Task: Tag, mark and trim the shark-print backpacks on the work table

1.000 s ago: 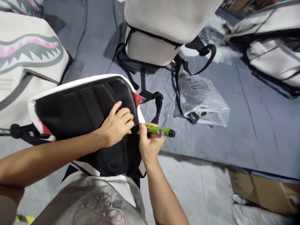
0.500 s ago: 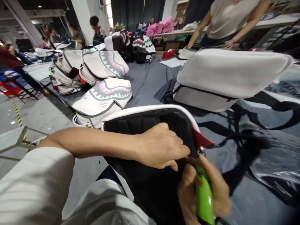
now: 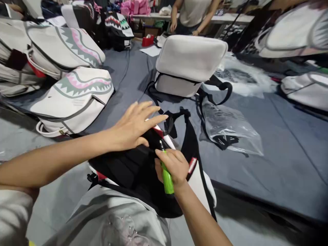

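Black-and-white fabric backpack (image 3: 133, 174) lies beneath the spread left hand (image 3: 132, 128), perhaps for steadying, as the right hand (image 3: 178, 165) grips a green pen-shaped tool (image 3: 168, 183).

A pale backpack (image 3: 191, 56) stands on the grey table (image 3: 258, 116); shark-mouth backpacks (image 3: 77, 83) lie left of it, a clear plastic bag (image 3: 246, 136) to its near right, a person (image 3: 193, 13) behind it.

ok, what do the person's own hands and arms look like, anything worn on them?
No gloves, rings or watch visible on the left hand or right hand. A loose, pale grey-white sleeve ends around the left elbow; the right side shows no sleeve in view.
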Demonstrator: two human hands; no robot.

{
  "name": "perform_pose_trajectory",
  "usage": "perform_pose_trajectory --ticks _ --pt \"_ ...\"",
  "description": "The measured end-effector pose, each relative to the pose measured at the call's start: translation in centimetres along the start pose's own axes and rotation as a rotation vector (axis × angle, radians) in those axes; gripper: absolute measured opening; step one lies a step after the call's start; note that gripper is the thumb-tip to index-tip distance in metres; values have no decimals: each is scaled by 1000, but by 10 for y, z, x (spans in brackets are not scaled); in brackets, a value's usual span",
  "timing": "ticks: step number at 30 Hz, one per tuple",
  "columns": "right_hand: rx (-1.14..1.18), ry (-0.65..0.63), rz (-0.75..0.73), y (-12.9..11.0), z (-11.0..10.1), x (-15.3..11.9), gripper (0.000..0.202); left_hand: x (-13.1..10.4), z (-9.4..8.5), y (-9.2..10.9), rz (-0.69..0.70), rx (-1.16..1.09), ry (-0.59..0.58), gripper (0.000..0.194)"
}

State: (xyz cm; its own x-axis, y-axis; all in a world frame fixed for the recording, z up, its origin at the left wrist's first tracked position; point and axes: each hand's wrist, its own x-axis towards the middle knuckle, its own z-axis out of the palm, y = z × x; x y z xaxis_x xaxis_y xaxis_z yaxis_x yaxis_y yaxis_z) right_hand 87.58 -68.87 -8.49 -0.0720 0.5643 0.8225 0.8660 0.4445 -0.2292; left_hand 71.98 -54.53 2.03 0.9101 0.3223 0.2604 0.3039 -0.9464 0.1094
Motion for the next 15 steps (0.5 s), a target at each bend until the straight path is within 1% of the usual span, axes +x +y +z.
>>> perform_pose_trajectory --ticks 1,2,3,4,7,9,12,14,15 --pt "20 -4 18 -4 2 1 46 6 4 -7 12 52 -76 77" --pt "50 -10 41 -8 3 1 45 13 9 -12 10 94 -151 87" --pt "84 -17 65 -12 4 1 45 20 16 -16 -1 132 -208 91" --pt "115 -28 84 -14 4 0 43 27 23 -20 -10 166 -241 92" --pt "117 -93 107 -11 4 -6 39 42 44 -26 6 224 -263 95" --pt "93 -119 109 -2 3 -10 38 46 51 -26 29 224 -253 108" --pt "119 -128 128 9 0 -15 37 44 52 -23 56 240 -220 132" --pt "152 -133 154 12 -1 -16 38 42 51 -20 59 270 -227 137" --pt "168 -145 171 12 -1 -16 42 41 52 -19 50 286 -234 136"
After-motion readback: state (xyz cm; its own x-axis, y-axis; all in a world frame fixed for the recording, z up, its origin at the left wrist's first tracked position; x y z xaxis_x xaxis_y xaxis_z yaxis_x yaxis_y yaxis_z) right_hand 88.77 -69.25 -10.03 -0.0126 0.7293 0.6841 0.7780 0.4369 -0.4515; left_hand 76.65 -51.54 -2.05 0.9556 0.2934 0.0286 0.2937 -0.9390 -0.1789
